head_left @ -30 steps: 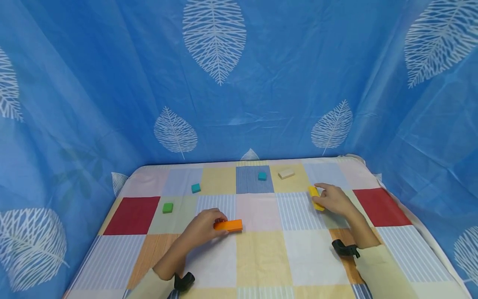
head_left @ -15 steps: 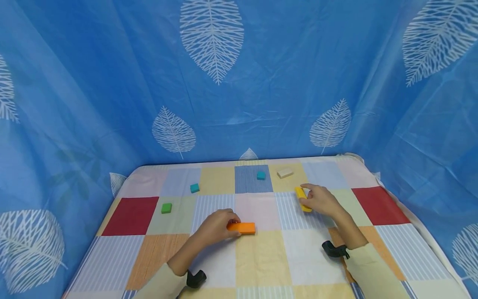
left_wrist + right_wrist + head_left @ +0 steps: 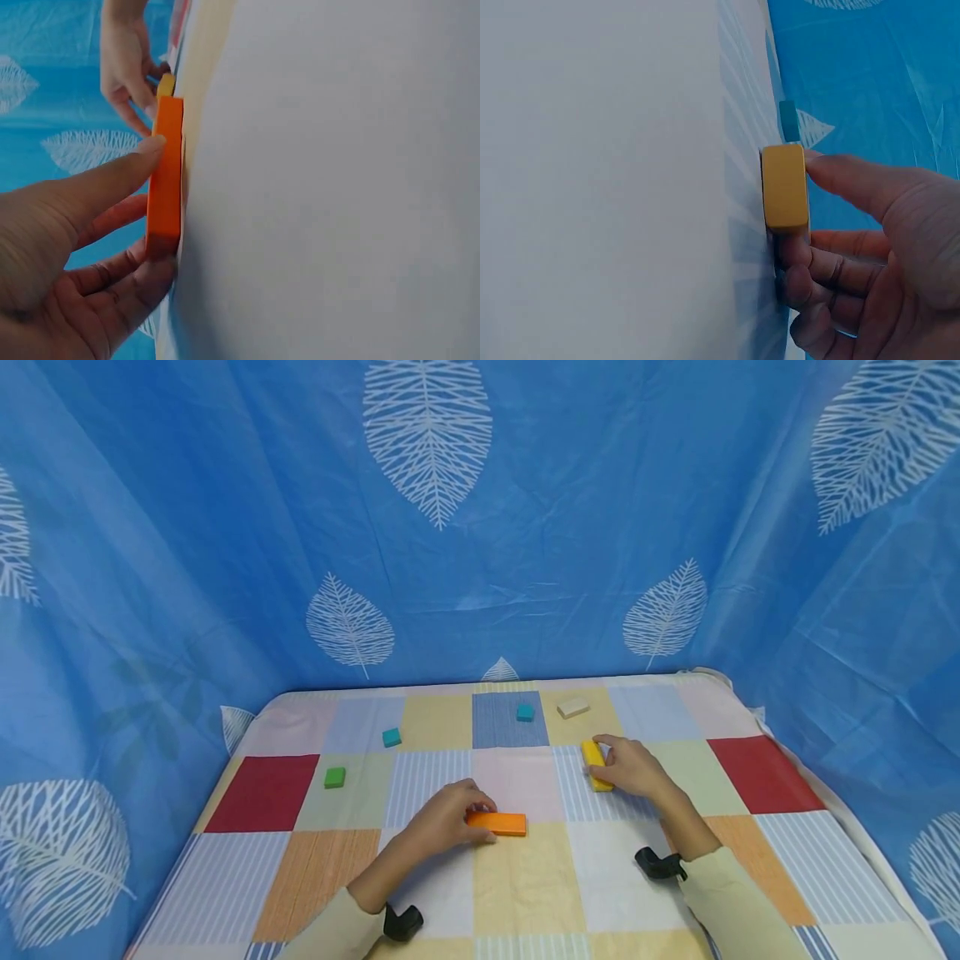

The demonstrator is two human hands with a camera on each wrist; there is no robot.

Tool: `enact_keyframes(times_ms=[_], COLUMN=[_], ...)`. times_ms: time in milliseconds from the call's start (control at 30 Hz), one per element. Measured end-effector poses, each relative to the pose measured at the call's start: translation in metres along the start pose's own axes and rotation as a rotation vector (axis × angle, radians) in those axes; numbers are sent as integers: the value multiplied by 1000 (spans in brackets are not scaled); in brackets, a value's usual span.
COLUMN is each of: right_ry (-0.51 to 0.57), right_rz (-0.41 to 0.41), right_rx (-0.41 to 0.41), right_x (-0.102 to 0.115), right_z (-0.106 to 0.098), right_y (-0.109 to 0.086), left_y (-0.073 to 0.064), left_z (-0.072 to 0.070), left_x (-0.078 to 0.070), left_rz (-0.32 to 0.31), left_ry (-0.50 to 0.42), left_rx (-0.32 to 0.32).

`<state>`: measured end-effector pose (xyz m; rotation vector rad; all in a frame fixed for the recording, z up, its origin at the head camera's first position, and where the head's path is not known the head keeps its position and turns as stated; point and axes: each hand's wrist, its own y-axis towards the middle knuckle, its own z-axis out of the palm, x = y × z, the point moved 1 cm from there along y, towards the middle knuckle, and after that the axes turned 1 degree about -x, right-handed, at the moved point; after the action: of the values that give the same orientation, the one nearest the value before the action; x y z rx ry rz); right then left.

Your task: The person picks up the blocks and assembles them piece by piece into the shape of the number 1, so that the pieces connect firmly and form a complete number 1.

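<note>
Near the middle of the patchwork cloth, my left hand (image 3: 450,817) grips an orange block (image 3: 504,824) by its left end. In the left wrist view the thumb lies along one side of the orange block (image 3: 166,180) and the fingers curl at its near end. My right hand (image 3: 632,767) pinches a yellow block (image 3: 597,766) to the right of centre. Seen from the right wrist, the yellow block (image 3: 785,187) shows its end face, with the thumb on one side and fingertips on the other. Both blocks are low at the cloth, a short gap between them.
A green block (image 3: 334,777) lies on the left, a teal block (image 3: 392,737) behind it. Towards the back edge are another teal block (image 3: 525,712) and a cream block (image 3: 573,707). Blue leaf-printed curtain (image 3: 525,568) surrounds the back and sides of the cloth-covered table (image 3: 525,893).
My left hand has moved right with the orange block. My right hand has brought the yellow block left and slightly nearer, so the two blocks are closer together. The other blocks stay put.
</note>
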<state>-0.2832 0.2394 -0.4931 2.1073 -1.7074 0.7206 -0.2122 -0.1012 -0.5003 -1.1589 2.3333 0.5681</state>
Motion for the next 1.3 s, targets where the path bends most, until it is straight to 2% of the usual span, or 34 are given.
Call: enact_keyframes(times_ms=[100, 333, 500, 600, 967, 1300], right_ry=[58, 247, 343, 385, 383, 451], right_rz=[-13, 65, 101, 113, 104, 98], right_rx=[11, 66, 96, 105, 100, 98], right_x=[-4, -17, -20, -20, -16, -16], right_z=[-1, -3, -5, -6, -1, 4], right_y=[2, 8, 11, 13, 20, 24], left_y=[-4, -10, -10, -10, 2, 19], left_z=[-2, -4, -3, -2, 2, 14], left_x=[9, 31, 37, 36, 25, 15], left_rz=[-4, -63, -77, -70, 32, 20], left_ry=[-129, -415, -508, -506, -439, -417], left_rx=[-15, 18, 23, 16, -21, -6])
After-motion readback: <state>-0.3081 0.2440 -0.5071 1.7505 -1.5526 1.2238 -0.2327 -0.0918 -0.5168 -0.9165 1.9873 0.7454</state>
